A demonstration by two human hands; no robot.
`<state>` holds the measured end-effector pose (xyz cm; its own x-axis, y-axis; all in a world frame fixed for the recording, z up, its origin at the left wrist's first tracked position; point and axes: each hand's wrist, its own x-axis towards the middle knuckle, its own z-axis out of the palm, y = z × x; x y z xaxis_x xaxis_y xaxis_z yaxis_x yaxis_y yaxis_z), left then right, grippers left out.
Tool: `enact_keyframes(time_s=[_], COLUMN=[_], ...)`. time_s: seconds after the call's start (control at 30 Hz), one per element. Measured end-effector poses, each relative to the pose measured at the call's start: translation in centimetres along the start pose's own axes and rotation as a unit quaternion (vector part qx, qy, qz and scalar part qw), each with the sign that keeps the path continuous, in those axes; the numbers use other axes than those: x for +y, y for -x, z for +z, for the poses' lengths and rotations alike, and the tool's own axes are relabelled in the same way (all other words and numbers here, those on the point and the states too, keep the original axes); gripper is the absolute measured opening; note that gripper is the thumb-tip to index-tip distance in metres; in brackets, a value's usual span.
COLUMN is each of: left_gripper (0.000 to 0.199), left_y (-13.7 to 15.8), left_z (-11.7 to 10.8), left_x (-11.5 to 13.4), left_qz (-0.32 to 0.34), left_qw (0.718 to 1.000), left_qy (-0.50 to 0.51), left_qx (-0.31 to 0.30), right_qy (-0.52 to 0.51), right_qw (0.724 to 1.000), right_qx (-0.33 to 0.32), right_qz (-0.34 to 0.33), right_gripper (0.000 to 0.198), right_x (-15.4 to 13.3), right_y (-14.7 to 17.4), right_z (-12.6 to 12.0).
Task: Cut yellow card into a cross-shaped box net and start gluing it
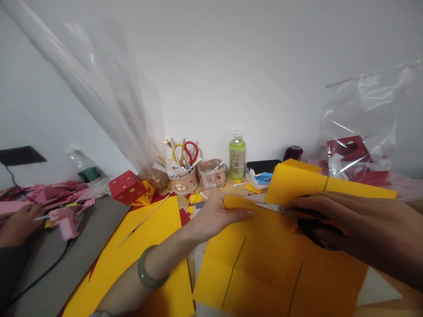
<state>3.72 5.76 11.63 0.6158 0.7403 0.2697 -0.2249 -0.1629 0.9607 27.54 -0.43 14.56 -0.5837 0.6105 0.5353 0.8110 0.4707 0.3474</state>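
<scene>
My left hand (216, 215) pinches the edge of a large yellow sheet of paper (261, 259) between thumb and fingers. Dark pencil-like lines run across the sheet. My right hand (350, 224) grips black-handled scissors (319, 233), fingers through the loops. Their metal blades lie at the paper just right of my left thumb, along a cut edge. Beyond the blades, a part of the yellow paper stands folded up and curls over toward the right. A green bangle (148, 267) circles my left wrist.
Another yellow sheet (142, 246) with a thin stick lies left. Behind stand a green drink bottle (237, 156), a cup of scissors and sticks (184, 179) and a red box (127, 187). At far left, another person's hand (21, 224) is near a pink glue gun (64, 222).
</scene>
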Motion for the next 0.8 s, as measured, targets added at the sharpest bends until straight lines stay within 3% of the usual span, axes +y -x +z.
enact_keyframes(time_s=[0.53,0.8], left_gripper=[0.028,0.028], left_y=[0.0,0.0], left_z=[-0.1,-0.1], left_x=[-0.2,-0.1], left_qz=[0.012,0.011], left_qw=[0.999,1.000], left_qy=[-0.037,-0.021], left_qx=[-0.020,-0.021], right_qy=[0.009,0.015], right_qw=[1.000,1.000], right_qx=[0.004,0.016], right_qz=[-0.006,-0.003], right_gripper=[0.022,0.032], right_x=[-1.1,-1.0], right_y=[-0.5,-0.6], right_z=[-0.8,-0.6])
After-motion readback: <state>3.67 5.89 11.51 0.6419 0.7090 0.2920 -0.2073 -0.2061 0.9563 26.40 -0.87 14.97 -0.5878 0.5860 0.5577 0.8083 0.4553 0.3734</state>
